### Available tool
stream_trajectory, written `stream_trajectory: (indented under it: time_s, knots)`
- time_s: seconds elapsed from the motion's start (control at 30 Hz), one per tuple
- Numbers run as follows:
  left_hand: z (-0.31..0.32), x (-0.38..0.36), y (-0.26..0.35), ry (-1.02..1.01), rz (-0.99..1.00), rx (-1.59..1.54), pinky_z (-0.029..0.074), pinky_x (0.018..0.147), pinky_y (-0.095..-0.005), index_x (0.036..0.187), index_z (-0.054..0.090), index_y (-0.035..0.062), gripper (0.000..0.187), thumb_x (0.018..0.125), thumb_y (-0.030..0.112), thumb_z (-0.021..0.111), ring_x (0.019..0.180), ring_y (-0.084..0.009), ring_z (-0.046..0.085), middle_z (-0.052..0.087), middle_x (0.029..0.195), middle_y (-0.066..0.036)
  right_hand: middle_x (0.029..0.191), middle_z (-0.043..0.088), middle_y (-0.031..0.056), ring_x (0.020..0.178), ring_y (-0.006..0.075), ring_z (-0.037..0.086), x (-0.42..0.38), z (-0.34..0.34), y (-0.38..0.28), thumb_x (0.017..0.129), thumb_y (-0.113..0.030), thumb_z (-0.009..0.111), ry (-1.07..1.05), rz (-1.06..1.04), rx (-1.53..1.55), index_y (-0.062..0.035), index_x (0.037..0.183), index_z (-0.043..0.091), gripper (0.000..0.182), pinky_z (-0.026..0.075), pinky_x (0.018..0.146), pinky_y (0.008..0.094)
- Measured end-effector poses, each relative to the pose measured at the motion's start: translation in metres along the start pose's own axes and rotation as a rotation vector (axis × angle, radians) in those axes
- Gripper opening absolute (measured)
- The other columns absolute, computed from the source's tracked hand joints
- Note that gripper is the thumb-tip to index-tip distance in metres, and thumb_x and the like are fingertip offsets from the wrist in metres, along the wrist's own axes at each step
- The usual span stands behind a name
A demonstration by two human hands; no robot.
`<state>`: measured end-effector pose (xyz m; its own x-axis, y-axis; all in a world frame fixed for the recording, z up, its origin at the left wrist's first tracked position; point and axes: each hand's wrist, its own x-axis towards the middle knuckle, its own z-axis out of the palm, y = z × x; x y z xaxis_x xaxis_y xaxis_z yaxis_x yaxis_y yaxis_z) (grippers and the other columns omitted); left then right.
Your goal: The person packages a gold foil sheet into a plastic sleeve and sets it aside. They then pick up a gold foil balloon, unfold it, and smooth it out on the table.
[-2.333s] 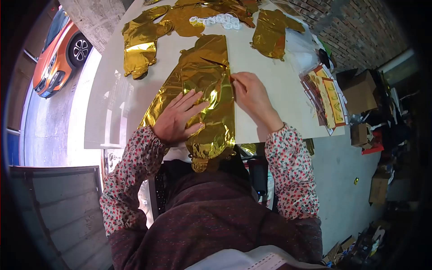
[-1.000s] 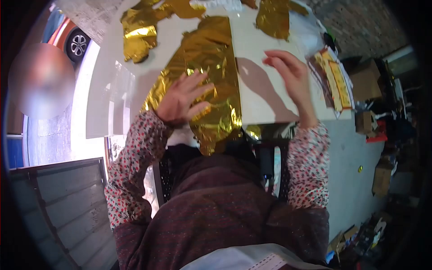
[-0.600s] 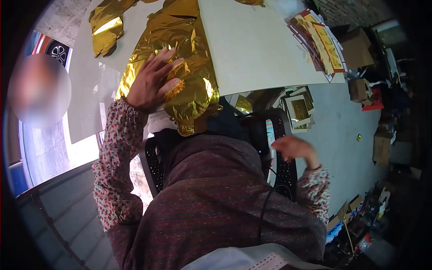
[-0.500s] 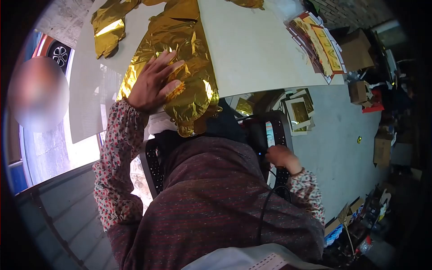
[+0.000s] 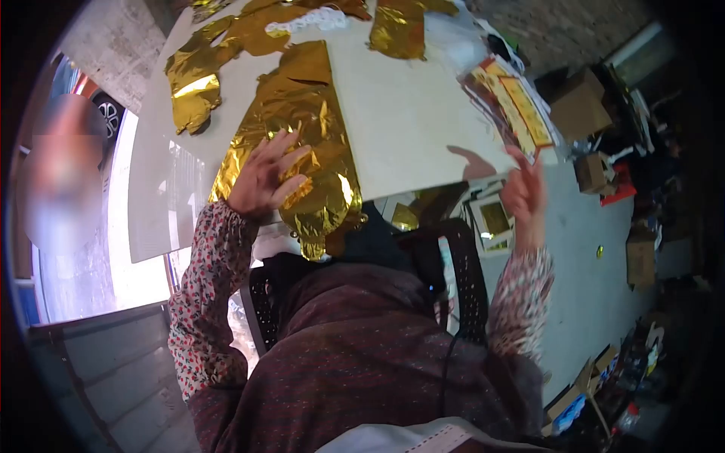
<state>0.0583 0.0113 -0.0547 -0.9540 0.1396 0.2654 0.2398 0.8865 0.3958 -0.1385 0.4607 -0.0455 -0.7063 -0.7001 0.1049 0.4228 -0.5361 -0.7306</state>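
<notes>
A shiny gold foil sheet, shaped like a flat uninflated foil balloon [image 5: 313, 128], lies on the white table and hangs over its near edge toward my lap. My left hand [image 5: 264, 181] rests flat on its lower left part, fingers spread, gripping nothing. Raised beside the table's near right corner, my right hand [image 5: 523, 192] is slightly blurred, with at least one finger stretched upward. I see nothing held in it, and its shadow falls on the tabletop.
More gold foil pieces [image 5: 398, 30] and a white tangled strip [image 5: 310, 21] lie at the table's [image 5: 423, 113] far side. Printed red-and-yellow sheets [image 5: 513, 102] are stacked at its right. A chair [image 5: 468, 279] surrounds me; cardboard boxes [image 5: 581, 106] stand right. A blurred person is at left.
My right hand has risen from beside the chair to the table's near right corner. My left hand stays on the gold foil. The view has tilted to show more of the table's far side.
</notes>
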Motion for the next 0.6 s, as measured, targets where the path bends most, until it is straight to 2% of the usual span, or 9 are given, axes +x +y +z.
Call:
stream_trajectory:
  time_s: [0.03, 0.1, 0.13, 0.2, 0.3, 0.37, 0.43, 0.53, 0.6]
  knots:
    - [0.001, -0.002, 0.002, 0.002, -0.002, 0.012, 0.024, 0.117, -0.0525, 0.138, 0.054, 0.0107, 0.049, 0.09, 0.017, 0.058, 0.142, -0.0396, 0.034, 0.043, 0.149, -0.02, 0.052, 0.047, -0.0018, 0.035, 0.0077, 0.04, 0.01, 0.0, -0.004, 0.106, -0.037, 0.039, 0.214, 0.351, -0.446, 0.0015, 0.122, 0.062, 0.047, 0.032, 0.032, 0.0221]
    - [0.005, 0.0, 0.0, 0.01, 0.006, 0.021, 0.024, 0.117, -0.0521, 0.138, 0.054, 0.0107, 0.048, 0.091, 0.019, 0.057, 0.142, -0.0394, 0.034, 0.042, 0.15, -0.019, 0.05, 0.044, -0.0028, 0.037, 0.0068, 0.04, 0.011, -0.012, 0.0, 0.106, -0.032, 0.044, 0.105, 0.579, -0.952, 0.005, 0.111, 0.064, 0.042, 0.031, 0.035, 0.0196]
    - [0.007, 0.0, 0.0, 0.028, -0.011, -0.003, 0.023, 0.117, -0.0548, 0.137, 0.056, 0.0122, 0.047, 0.091, 0.021, 0.062, 0.142, -0.0403, 0.034, 0.043, 0.149, -0.019, 0.05, 0.045, -0.0024, 0.037, 0.0071, 0.041, -0.004, -0.011, -0.007, 0.106, -0.032, 0.045, 0.099, 0.523, -0.845, 0.0052, 0.108, 0.065, 0.042, 0.032, 0.036, 0.0205]
    - [0.004, 0.002, 0.001, 0.019, 0.006, -0.004, 0.023, 0.117, -0.0546, 0.137, 0.055, 0.0121, 0.048, 0.091, 0.02, 0.062, 0.141, -0.0403, 0.035, 0.043, 0.149, -0.019, 0.05, 0.047, -0.0018, 0.038, 0.0077, 0.043, -0.023, -0.005, -0.027, 0.105, -0.032, 0.047, 0.063, 0.397, -0.639, 0.0056, 0.102, 0.067, 0.042, 0.034, 0.036, 0.0222]
    - [0.006, 0.001, 0.004, 0.004, -0.012, 0.016, 0.024, 0.117, -0.0544, 0.138, 0.055, 0.0122, 0.047, 0.092, 0.023, 0.061, 0.141, -0.0401, 0.035, 0.043, 0.149, -0.019, 0.051, 0.052, 0.0002, 0.039, 0.009, 0.047, -0.069, -0.049, -0.024, 0.104, -0.033, 0.05, 0.044, 0.386, -0.248, 0.005, 0.099, 0.068, 0.042, 0.037, 0.038, 0.0245]
    - [0.004, 0.0, 0.002, 0.028, 0.001, 0.021, 0.025, 0.117, -0.0542, 0.137, 0.055, 0.0132, 0.048, 0.092, 0.027, 0.061, 0.141, -0.0401, 0.036, 0.044, 0.149, -0.018, 0.052, 0.056, 0.0025, 0.04, 0.0107, 0.051, -0.069, -0.046, -0.001, 0.103, -0.033, 0.051, 0.377, 0.862, -1.317, 0.005, 0.094, 0.069, 0.043, 0.039, 0.039, 0.0251]
    - [0.006, -0.001, -0.005, 0.053, 0.024, 0.008, 0.027, 0.116, -0.0544, 0.137, 0.056, 0.013, 0.049, 0.091, 0.031, 0.063, 0.14, -0.0405, 0.037, 0.044, 0.148, -0.018, 0.056, 0.06, 0.0049, 0.041, 0.0116, 0.052, -0.066, -0.03, -0.002, 0.103, -0.029, 0.051, 0.273, 0.703, -1.321, 0.0035, 0.091, 0.07, 0.04, 0.042, 0.042, 0.0253]
    - [0.001, 0.001, -0.005, 0.011, 0.0, 0.016, 0.028, 0.115, -0.0552, 0.136, 0.055, 0.0111, 0.052, 0.091, 0.035, 0.064, 0.14, -0.0421, 0.037, 0.044, 0.147, -0.021, 0.059, 0.061, 0.0046, 0.046, 0.0105, 0.055, -0.042, 0.004, -0.015, 0.102, -0.025, 0.053, 0.082, 0.307, -0.667, 0.0023, 0.093, 0.071, 0.034, 0.046, 0.048, 0.0239]
    - [0.001, 0.002, -0.006, -0.02, -0.002, 0.054, 0.027, 0.115, -0.055, 0.137, 0.055, 0.0104, 0.052, 0.092, 0.036, 0.063, 0.14, -0.0432, 0.037, 0.044, 0.147, -0.023, 0.063, 0.063, 0.0035, 0.052, 0.0092, 0.057, -0.018, 0.028, 0.005, 0.101, -0.025, 0.056, 0.044, 0.411, -0.82, 0.0005, 0.093, 0.072, 0.031, 0.048, 0.054, 0.0231]
